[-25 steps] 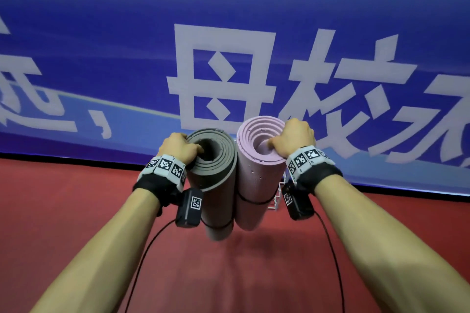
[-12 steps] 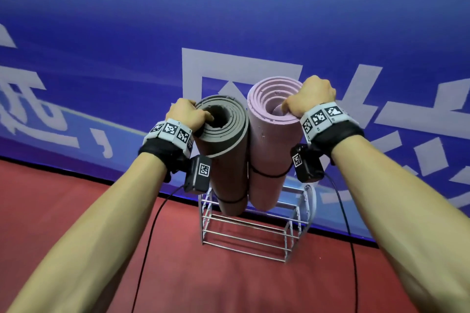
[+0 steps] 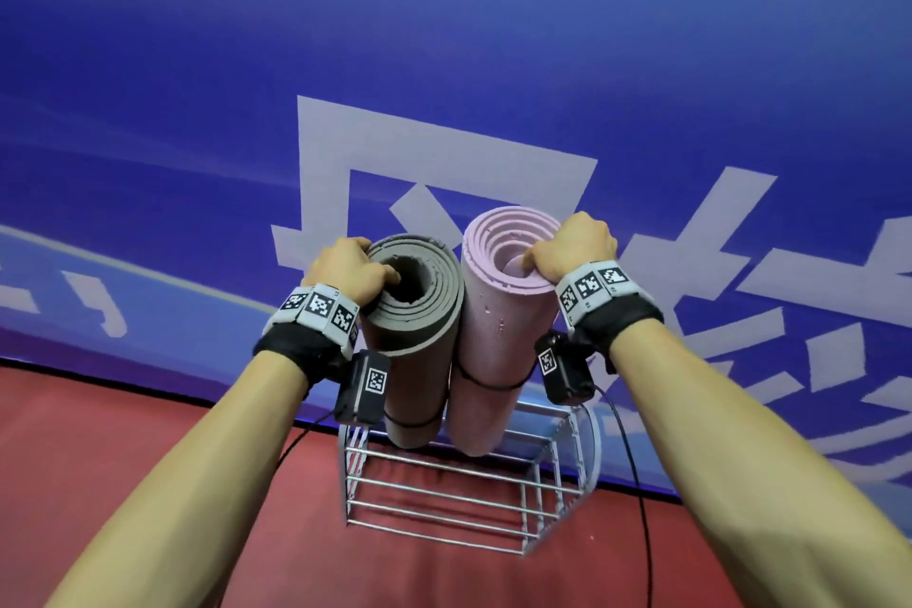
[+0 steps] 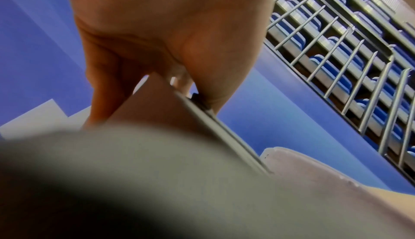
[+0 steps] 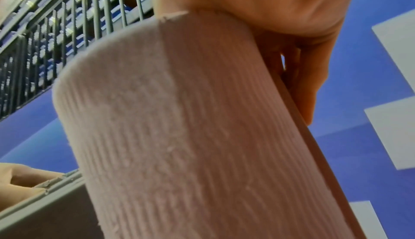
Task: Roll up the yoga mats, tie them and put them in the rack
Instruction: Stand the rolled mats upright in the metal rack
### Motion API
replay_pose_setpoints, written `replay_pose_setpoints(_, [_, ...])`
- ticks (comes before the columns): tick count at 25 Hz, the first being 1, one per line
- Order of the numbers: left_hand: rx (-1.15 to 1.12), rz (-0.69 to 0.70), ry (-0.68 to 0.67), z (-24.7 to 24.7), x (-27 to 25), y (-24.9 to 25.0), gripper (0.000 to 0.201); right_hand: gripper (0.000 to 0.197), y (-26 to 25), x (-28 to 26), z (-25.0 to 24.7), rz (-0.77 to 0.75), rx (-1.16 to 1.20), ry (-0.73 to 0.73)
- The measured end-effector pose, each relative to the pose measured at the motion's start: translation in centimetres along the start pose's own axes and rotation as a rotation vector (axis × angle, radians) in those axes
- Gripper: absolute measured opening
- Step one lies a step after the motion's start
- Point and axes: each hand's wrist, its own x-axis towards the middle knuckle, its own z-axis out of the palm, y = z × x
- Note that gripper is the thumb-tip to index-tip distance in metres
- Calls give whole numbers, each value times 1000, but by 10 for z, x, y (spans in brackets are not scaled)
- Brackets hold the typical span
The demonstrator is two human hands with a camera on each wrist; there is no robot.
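Note:
Two rolled mats hang upright side by side over a silver wire rack [image 3: 459, 494] on the red floor. My left hand [image 3: 353, 269] grips the top rim of the grey mat [image 3: 419, 351], thumb inside the roll's hollow. My right hand [image 3: 572, 247] grips the top rim of the pink mat [image 3: 493, 346] the same way. A black cord circles each roll low down. Both lower ends sit at the rack's top opening. The left wrist view shows my left hand [image 4: 157, 47] on the grey mat [image 4: 157, 180]; the right wrist view shows my right hand [image 5: 269, 12] on the pink mat [image 5: 179, 127].
A blue banner wall [image 3: 444, 64] with large white characters stands right behind the rack. Red floor [image 3: 123, 434] spreads to the left and in front. Black cables [image 3: 636, 484] hang from both wrist cameras. A railing and blue seats [image 4: 348, 56] appear above the wall.
Both hands have carried the two mats forward to the rack, which has come into view below them. The mats' lower ends now reach the rack's top opening.

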Motion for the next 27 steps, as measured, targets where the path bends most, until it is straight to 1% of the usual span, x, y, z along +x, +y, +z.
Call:
replay_pose_setpoints(3, [20,-5,-66,14,33,-15,18,34,1,23,37,53,-28,-22])
replay_pose_setpoints(6, [55,-53,-119,34,58,-33,24,31,10,37,74,120,-13,-48])
replay_pose_setpoints(13, [112,-212,-201,94,114,-87,25,28,41,68,172,284,49,-140])
replay_pose_setpoints(18, [167,-304,-215,151,140,-126,36,39,68,84,236,410,87,-191])
replay_pose_setpoints(24, [198,-410,-230,223,155,-185,41,55,103,97,308,519,71,-263])
replay_pose_setpoints(27, [249,-453,-225,255,159,-207,41,55,108,111,338,512,49,-284])
